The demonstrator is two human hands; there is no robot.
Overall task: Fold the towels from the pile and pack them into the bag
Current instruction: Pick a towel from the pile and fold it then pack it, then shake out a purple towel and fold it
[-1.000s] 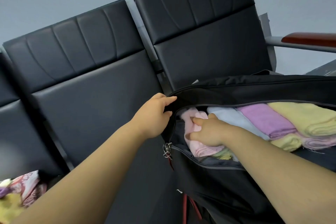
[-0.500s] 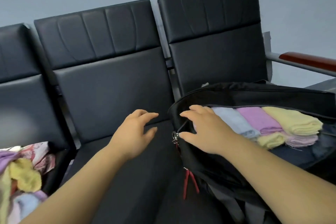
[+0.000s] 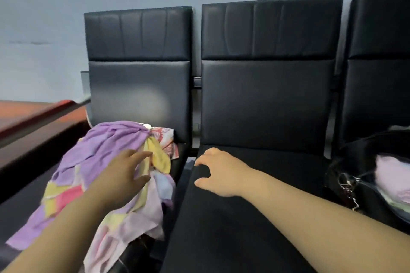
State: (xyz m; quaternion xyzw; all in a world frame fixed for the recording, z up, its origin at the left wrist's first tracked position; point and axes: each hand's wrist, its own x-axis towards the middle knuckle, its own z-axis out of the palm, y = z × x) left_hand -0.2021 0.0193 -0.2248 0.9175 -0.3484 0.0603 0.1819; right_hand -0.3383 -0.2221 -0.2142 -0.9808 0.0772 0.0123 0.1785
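L hand (image 3: 124,175) is hovering w/ fingers spread wide over the towel pile (image 3: 95,184), which is lying heaped on the left chair (image 3: 137,86) w/ a purple towel (image 3: 111,139) on top & a yellow towel (image 3: 158,157) just past the fingertips; it's gripping nothing, can't tell if the palm is touching cloth. R hand (image 3: 219,175) is hanging over the middle chair (image 3: 255,217), fingers apart & loosely curled, holding nothing. The black bag (image 3: 355,162) is sitting on the right chair (image 3: 377,73), well apart from the pile, mouth gaping w/ pale folded towels (image 3: 390,179) showing inside, blurry.
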